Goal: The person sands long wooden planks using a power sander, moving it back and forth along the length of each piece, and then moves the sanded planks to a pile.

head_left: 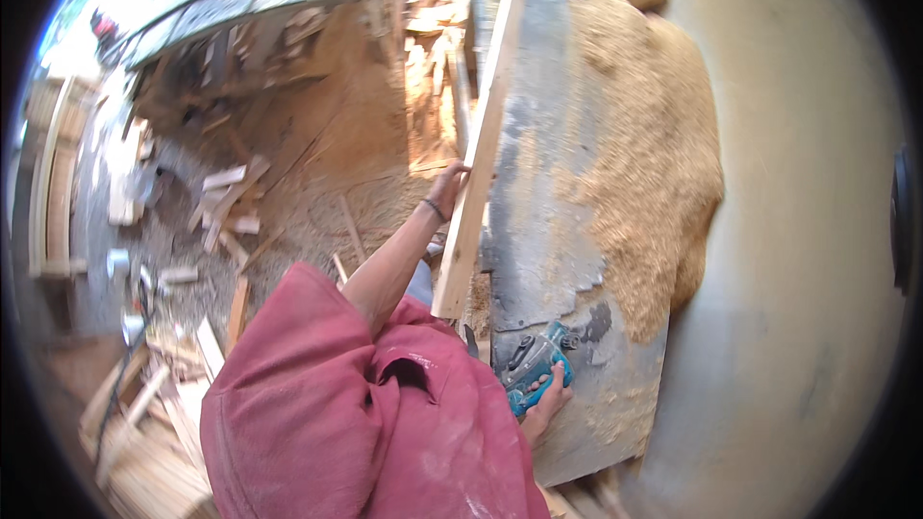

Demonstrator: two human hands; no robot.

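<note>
Seen from above, a person in a dusty red shirt [317, 404] holds a long, pale wooden beam [484, 139] that runs from the centre up towards 12 o'clock, along the left edge of a grey worktop [543, 149]. The left hand [447, 187], just above centre, grasps the beam's left side, probably to steady its length; the fingers underneath are hidden. At 5 o'clock, the right hand [550, 400] is wrapped around the handle of a chunky teal power planer [531, 370], which sits low over the worktop, perhaps so the surface bears its weight; contact is hard to confirm. The beam is straight, square-edged and smooth-looking. The worktop is flat, scuffed and dusty, with a loose, fluffy heap of golden shavings [663, 173] at 2 o'clock. Jagged wood scraps [226, 202] litter the ground at 9 o'clock.
</note>
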